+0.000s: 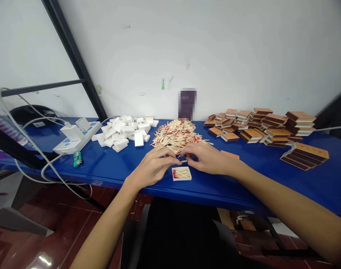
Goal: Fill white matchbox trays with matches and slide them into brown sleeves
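My left hand (155, 164) is at the front of a heap of loose matches (176, 134) with red heads, its thumb and fingers closed in a pinch. Facing it, my right hand (205, 157) pinches too, and pale matchsticks (183, 161) show between the two sets of fingertips. How many matches are held is hidden. Just below the hands, a white matchbox tray (190, 174) lies on the blue table, partly filled with matches, red heads to the left. An orange matchbox sleeve (230, 154) lies behind my right wrist.
White inner trays (127, 129) are piled left of the heap. Stacked brown and orange matchboxes (253, 135) stand to the right, with a leaning row (306, 156) nearer. A power strip (75, 141) with cables and a green item (77, 159) lie left on the blue table (109, 168).
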